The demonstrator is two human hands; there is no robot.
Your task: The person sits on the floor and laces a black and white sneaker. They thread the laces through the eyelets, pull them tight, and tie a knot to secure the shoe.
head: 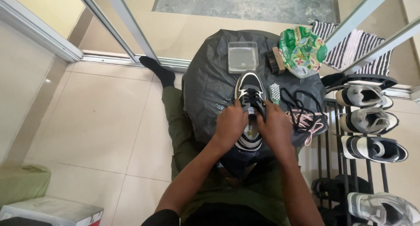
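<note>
On the black plastic sheet (205,84), both hands (230,123) (275,127) pinch the sneaker (250,95) laces, fingers closed, heel hidden.

We see a glossy crinkled black plastic sheet (205,90), matt cloth laces (302,112), clear plastic box (242,57), smooth floor tiles (100,112)
</note>
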